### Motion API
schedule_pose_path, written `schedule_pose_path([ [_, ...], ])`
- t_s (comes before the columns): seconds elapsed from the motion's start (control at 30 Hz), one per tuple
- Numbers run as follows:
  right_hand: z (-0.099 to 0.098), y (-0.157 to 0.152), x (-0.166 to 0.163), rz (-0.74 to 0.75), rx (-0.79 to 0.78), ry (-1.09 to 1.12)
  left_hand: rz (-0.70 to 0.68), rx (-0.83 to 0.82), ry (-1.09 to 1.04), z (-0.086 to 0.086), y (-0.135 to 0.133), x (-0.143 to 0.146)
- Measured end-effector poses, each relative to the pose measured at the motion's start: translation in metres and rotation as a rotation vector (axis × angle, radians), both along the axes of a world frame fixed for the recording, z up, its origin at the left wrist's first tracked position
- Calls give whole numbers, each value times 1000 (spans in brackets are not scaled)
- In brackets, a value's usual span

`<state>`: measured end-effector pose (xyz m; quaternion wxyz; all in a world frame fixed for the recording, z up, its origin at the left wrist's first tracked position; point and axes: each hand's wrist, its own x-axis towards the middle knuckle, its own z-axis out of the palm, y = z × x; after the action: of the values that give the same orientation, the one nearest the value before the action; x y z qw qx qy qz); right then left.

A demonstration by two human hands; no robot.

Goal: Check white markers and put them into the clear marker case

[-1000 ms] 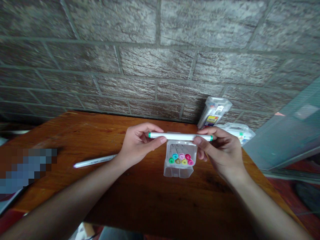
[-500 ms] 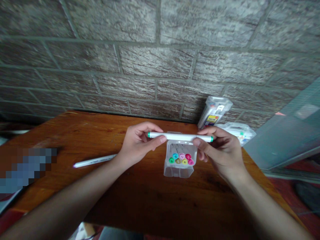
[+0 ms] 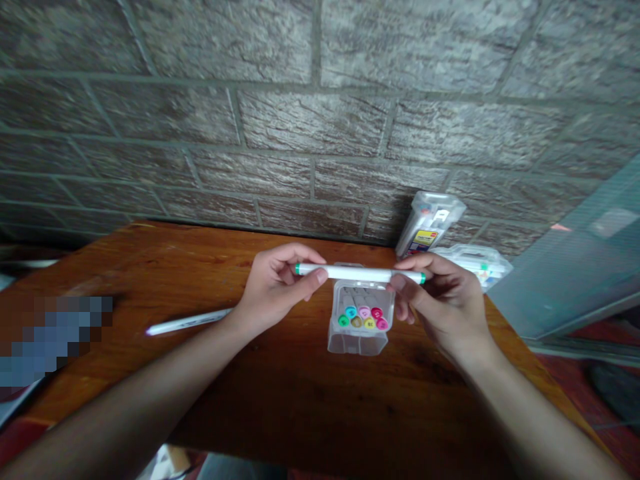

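A white marker with green ends point(image 3: 357, 272) is held level between my two hands. Thumb and fingers of my left hand point(image 3: 280, 287) pinch its left end. At the other end, my right hand point(image 3: 443, 300) grips it the same way, thumb in front and fingers behind. Just below the marker, a clear plastic case point(image 3: 357, 343) stands open on the table. Inside it are several markers point(image 3: 364, 313) with green, blue, pink, yellow, brown and red ends facing me. Another white marker with a purple tip point(image 3: 187, 321) lies on the wood beside my left forearm.
The wooden table point(image 3: 200, 260) meets a stone-block wall point(image 3: 310, 120) at the back. A tall clear case with a yellow label point(image 3: 430, 223) leans near the wall, and a second clear case point(image 3: 487, 267) sits at the right edge. A blurred-out patch point(image 3: 55, 347) covers something at left.
My left thumb has slid slightly left along the marker. Otherwise both hands, the marker and the case stay in nearly the same place.
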<state>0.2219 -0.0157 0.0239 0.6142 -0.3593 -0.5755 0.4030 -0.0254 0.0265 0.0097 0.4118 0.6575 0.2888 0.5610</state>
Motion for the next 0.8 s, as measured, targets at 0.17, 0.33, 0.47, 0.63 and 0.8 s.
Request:
schedule_pose_path([
  [0.17,2,-1,-3,-18,18,-13,19,48,-1,5,-4,4],
  [0.33,1,0,-2,5,-7,14,10,36,-3,5,-3,4],
  [0.47,-2,1,2,29,-21,47,-14,17,-13,0,0,1],
  [0.63,-3,2,4,47,-34,72,-83,-17,-102,-7,4,-2],
  [0.8,-2,1,4,51,-43,93,-129,-32,-150,-9,6,-4],
])
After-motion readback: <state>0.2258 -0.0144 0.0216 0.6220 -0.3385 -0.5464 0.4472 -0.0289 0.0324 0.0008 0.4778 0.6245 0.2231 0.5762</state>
